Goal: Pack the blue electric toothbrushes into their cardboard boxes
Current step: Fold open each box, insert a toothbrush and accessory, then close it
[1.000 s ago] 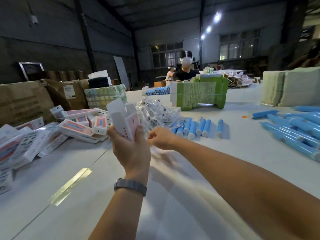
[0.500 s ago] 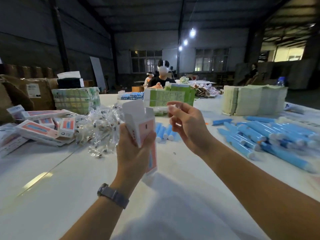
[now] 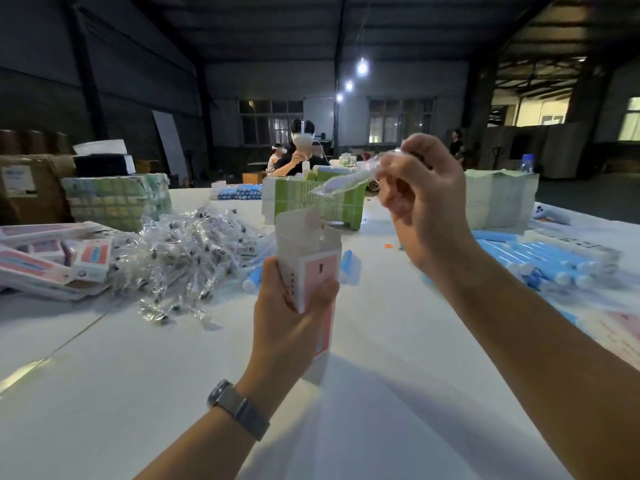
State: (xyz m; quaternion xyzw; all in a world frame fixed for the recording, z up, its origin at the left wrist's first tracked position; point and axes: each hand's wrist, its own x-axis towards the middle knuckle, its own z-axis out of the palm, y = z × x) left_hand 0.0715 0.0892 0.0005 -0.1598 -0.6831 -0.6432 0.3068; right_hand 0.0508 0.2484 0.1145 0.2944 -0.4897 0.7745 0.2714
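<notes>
My left hand [image 3: 289, 317] grips a white and pink cardboard box [image 3: 313, 271] upright over the table, its top flaps open. My right hand [image 3: 422, 206] is raised above and to the right of the box and pinches a small clear plastic packet [image 3: 343, 181] that slants down toward the box's open top without touching it. Blue electric toothbrushes [image 3: 540, 261] lie in a heap at the right, and a few more toothbrushes [image 3: 254, 277] lie behind the box. What the packet holds cannot be made out.
A pile of clear packets [image 3: 180, 261] lies left of the box, with packed and flat boxes [image 3: 48, 261] further left. Green cartons [image 3: 311, 199], paper stacks [image 3: 498, 199] and brown cartons [image 3: 31, 188] stand behind. People sit at the table's far end [image 3: 301, 157].
My right hand has left the packet pile, risen with a clear packet and moved above the box. My left hand has brought the box toward the middle, still upright.
</notes>
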